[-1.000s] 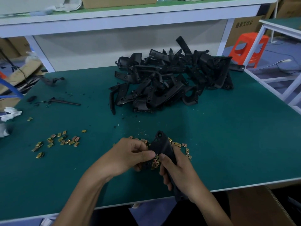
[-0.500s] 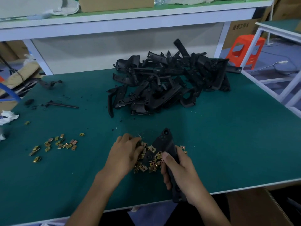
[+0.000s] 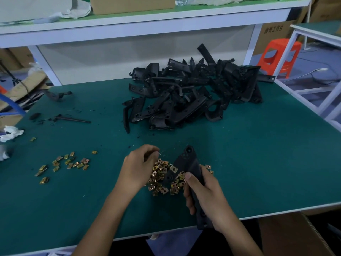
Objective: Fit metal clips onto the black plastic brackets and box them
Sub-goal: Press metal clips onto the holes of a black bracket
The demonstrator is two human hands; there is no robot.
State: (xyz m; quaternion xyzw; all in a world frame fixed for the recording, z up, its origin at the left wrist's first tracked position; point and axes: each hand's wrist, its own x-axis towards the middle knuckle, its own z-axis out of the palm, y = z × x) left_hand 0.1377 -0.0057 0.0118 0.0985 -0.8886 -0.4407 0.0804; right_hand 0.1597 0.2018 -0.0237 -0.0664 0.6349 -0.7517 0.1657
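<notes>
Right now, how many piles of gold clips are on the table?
2. One big pile sits by the left hand, around the black bracket that the right hand holds; a thinner pile sits further left. Some clips may be hidden.

Head cam looks fwd & down, close over table (image 3: 258, 163).

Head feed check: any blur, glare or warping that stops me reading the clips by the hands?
Head view: dim, even light, no glare; clip pile sharp enough; bracket in the right hand near-black, little detail; left hand covers some clips; wide-angle stretch toward the frame's corners.
</notes>
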